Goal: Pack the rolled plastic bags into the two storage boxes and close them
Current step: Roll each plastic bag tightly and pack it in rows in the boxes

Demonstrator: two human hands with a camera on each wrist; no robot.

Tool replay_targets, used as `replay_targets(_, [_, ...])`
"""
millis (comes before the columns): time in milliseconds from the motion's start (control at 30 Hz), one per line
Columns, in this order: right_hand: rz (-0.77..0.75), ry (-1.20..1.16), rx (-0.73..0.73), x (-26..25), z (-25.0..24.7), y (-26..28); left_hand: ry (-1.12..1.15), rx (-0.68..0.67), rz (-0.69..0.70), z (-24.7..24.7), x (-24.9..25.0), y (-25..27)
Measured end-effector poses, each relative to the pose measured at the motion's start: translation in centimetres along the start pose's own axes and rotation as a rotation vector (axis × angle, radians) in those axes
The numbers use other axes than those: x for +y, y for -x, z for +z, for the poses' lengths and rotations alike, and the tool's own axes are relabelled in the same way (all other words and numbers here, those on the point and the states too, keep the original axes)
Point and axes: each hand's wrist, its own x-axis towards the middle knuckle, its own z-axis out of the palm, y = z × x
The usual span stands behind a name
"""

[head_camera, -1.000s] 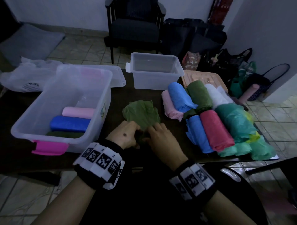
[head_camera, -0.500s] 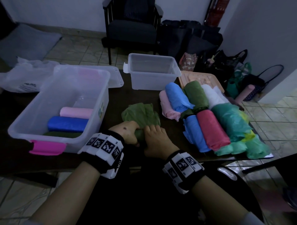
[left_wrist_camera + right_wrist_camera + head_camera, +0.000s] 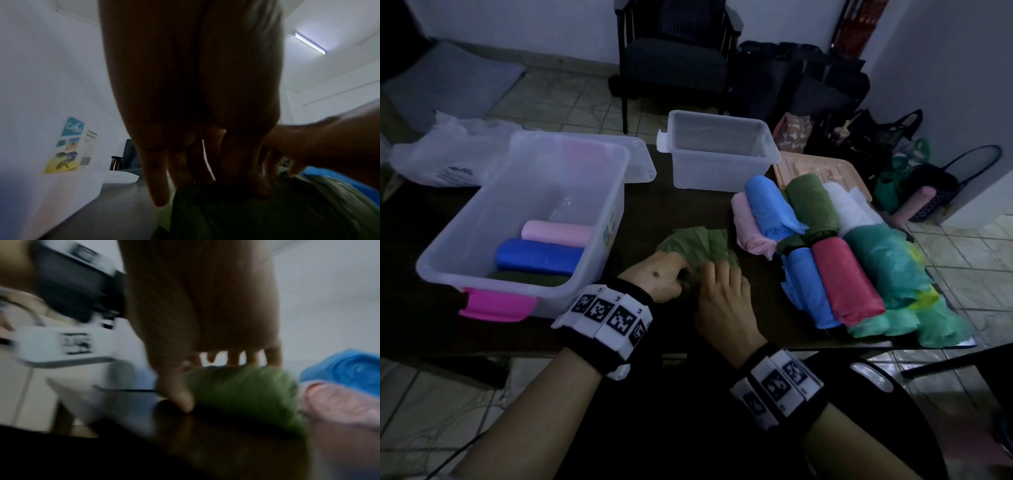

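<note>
Dim room, dark bench (image 3: pixel 650 212), both hands on a green bag (image 3: pixel 697 245).

Left hand (image 3: pixel 659 279) and right hand (image 3: pixel 722 301) sit side by side at the bag's near end, fingers curled onto the plastic (the left wrist view shows fingertips pressed on the green roll (image 3: pixel 246 211), the blurred right wrist view a thumb under it and fingers over it (image 3: pixel 242 386)); the bag's far part lies flat on the bench. Left of the hands stands the big box (image 3: pixel 592 192), lid off, with pink (image 3: pixel 556 233), blue (image 3: pixel 537 255) and dark green rolls inside. Farther back stands the small box (image 3: pixel 722 168). Right of the hands lies a pile of rolls (image 3: pixel 835 260), among them blue, pink, red, green and white.
</note>
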Motion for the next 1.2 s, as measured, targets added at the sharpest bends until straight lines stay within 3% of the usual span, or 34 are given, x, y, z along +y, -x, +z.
replay_targets(133, [-0.018,-0.066,0.044,0.0,0.5,0.6,0.022,-0.044,0.005,-0.1,0.1,-0.3])
replay_targets(300, [-0.160,-0.102,-0.215,2.1,-0.4,-1.2,0.070,0.249,0.048,-0.3,0.0,0.0])
replay_targets(433, [-0.150,-0.061,-0.243,2.4,-0.2,-2.5,0.029,0.160,0.069,-0.3,-0.5,0.3])
replay_targets(733, [-0.158,-0.104,-0.553,3.2,-1.7,-4.0,0.127,0.047,-0.018,0.1,-1.6,0.5])
replay_targets(867, [-0.169,-0.160,-0.586,3.4,-2.6,-5.2,0.147,-0.013,-0.008,0.1,-1.6,0.3])
replay_targets(1000, [-0.139,-0.144,-0.667,3.0,-2.1,-6.4,0.148,-0.016,-0.002,0.0,-1.6,0.1])
replay_targets(1200, [-0.172,-0.177,-0.671,3.0,-2.1,-6.5,0.038,0.022,0.047,-0.3,-1.2,0.2])
